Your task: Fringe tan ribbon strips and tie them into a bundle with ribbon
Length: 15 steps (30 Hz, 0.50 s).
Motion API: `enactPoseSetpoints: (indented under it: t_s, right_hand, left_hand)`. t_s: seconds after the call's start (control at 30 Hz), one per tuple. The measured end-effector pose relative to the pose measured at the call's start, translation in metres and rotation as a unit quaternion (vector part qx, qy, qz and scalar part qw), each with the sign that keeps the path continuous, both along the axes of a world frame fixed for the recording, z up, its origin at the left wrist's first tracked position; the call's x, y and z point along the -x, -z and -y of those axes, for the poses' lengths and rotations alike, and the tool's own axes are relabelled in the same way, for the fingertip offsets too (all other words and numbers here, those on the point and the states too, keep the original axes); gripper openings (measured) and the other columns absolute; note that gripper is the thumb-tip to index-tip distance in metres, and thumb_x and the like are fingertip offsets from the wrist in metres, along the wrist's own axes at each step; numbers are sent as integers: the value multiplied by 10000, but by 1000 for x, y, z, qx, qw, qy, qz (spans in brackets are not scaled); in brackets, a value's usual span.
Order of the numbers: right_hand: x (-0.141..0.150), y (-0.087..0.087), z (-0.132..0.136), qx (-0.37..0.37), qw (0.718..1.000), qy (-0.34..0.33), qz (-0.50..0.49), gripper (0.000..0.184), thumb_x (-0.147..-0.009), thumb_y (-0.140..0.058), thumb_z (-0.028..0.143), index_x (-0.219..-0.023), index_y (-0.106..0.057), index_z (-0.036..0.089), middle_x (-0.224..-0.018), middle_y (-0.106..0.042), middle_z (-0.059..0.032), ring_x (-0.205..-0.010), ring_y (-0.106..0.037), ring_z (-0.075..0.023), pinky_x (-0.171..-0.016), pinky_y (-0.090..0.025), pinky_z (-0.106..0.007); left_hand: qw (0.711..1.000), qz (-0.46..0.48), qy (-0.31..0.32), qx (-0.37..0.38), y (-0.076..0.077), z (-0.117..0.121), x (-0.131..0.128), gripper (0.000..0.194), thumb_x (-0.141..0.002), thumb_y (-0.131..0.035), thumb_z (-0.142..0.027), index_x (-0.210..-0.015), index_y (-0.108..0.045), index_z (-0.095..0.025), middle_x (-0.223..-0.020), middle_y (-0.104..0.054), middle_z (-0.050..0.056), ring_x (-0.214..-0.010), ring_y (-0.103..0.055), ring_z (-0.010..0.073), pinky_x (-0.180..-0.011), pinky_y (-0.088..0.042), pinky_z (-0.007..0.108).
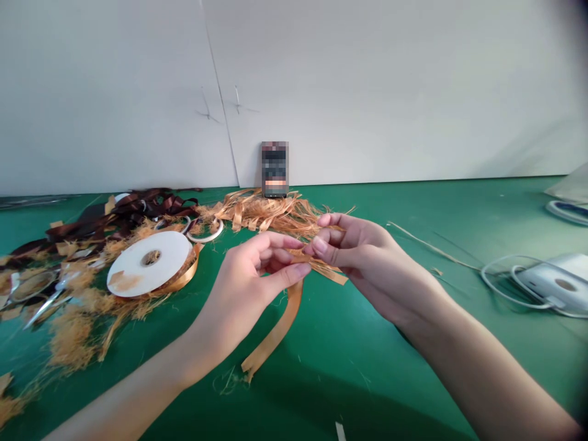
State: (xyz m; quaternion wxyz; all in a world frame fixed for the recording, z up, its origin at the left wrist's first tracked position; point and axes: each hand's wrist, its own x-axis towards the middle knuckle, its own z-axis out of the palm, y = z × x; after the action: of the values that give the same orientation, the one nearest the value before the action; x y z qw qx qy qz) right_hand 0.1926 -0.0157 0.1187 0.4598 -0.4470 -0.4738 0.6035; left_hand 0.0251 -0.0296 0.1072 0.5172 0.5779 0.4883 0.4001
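The gold satin ribbon [275,331] is in the middle of the view, frayed at the held part, and one long strip hangs down toward 6 o'clock. The left hand [255,272] and the right hand [351,248] are close together, and both pinch this ribbon between thumb and fingers. At 9 o'clock, there is a white ribbon spool [149,263] with gold ribbon wound on it, lying on the green table mat [390,367]. Farther at 9 o'clock are loose ribbon fibres [71,337] and scissors [43,309]. At 3 o'clock lies a white device [551,282] with a looped cable [498,285]. At 10 o'clock is dark brown ribbon [138,208], and at 12 o'clock a blurred phone [274,169] leans on the white wall [367,79].
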Motion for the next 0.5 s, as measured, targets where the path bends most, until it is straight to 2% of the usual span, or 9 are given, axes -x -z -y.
enactPoseSetpoints:
  t_s: [0.23,0.33,0.5]
  right_hand:
    - [2,-8,4,-1,998,-28,51,381,-685,-764,254,-986,-544,179,-820,-693,-20,-820,-679,-171,-764,-516,-302]
    - [2,-7,4,2,997,-39,70,376,-666,-773,203,-965,-548,175,-784,-709,-12,-784,-692,-165,-729,-529,-294]
    - [4,-5,3,-14,998,-12,60,337,-664,-775,202,-922,-561,168,-707,-686,15,-719,-675,-131,-718,-530,-279]
  left_hand:
    - [1000,-18,-8,-25,-1,-2,-1,245,-745,-720,-310,-943,-628,-201,-817,-704,3,-781,-666,161,-730,-514,270]
    - [999,-29,-2,-30,1,-2,-1,280,-761,-702,-295,-1003,-592,-208,-777,-692,-19,-764,-661,153,-744,-500,274]
    - [999,-35,7,-22,2,-3,-1,299,-774,-683,-315,-1028,-575,-200,-837,-701,2,-834,-662,173,-793,-485,298]
